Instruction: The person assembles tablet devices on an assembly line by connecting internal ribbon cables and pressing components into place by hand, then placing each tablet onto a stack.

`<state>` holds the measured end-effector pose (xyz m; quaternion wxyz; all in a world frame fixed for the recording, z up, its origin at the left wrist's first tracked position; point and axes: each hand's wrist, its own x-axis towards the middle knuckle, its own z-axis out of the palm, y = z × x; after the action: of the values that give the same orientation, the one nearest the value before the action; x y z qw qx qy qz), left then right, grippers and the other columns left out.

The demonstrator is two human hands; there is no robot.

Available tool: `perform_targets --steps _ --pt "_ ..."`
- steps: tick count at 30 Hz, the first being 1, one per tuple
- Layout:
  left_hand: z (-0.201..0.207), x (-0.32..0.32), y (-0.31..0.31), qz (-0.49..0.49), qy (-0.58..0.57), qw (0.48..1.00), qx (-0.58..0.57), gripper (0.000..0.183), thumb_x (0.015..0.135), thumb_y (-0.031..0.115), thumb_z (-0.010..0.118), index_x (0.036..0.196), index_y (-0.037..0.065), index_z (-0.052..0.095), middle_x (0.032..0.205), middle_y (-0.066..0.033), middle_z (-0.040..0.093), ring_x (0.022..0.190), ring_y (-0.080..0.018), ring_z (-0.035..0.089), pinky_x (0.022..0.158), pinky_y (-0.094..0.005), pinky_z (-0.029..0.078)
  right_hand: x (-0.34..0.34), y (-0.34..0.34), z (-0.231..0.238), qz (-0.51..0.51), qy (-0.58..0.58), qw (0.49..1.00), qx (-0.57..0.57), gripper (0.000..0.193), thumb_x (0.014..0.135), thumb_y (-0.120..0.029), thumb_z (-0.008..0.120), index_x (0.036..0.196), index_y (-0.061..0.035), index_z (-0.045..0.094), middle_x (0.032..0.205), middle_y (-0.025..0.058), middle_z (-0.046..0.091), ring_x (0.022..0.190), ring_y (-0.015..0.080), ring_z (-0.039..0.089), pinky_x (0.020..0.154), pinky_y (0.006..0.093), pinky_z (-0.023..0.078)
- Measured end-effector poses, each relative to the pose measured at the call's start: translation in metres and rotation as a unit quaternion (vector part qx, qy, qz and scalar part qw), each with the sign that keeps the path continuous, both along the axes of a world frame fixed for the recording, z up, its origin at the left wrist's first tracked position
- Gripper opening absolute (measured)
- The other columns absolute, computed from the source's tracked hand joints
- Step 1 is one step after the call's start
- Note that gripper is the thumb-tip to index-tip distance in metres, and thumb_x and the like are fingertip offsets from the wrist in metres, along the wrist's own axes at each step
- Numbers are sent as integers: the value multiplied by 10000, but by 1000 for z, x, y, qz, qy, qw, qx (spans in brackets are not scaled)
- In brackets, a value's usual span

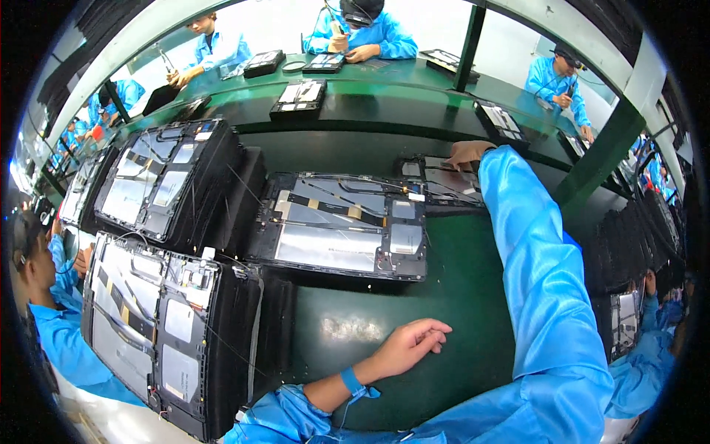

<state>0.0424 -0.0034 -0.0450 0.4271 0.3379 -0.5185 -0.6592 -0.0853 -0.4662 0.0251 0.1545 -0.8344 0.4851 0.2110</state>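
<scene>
I saw right hand (467, 152) stretched far forward, fingers laid on far open tablet chassis (442, 180) at bench back edge; grasp there I could not tell; left hand (408, 345) rested flat on green bench top (473, 296), empty and relaxed; nearer open tablet chassis (342, 226) lay between hands; stacks of chassis (159, 318) sat at left.

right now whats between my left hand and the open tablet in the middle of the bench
Only bare green bench top, seen in the head view. The left hand rests flat below the open tablet; nothing lies between them.
</scene>
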Motion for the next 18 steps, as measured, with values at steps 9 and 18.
perform_targets --steps 9,18 --pt "-7 -3 -10 -3 51 998 26 232 975 135 482 1144 1 567 954 -52 597 851 -103 583 803 -250 475 -53 32 50 -87 -94 988 87 694 765 -461 702 1278 -32 516 1169 113 581 1017 243 533 862 366 412" --pt "-5 1 -3 32 24 999 -13 219 969 104 487 1132 -18 570 930 -57 603 832 -102 582 772 -239 476 -53 144 112 -8 -404 882 -241 583 796 -358 701 1245 -17 551 1171 203 614 1088 284 587 918 352 451"
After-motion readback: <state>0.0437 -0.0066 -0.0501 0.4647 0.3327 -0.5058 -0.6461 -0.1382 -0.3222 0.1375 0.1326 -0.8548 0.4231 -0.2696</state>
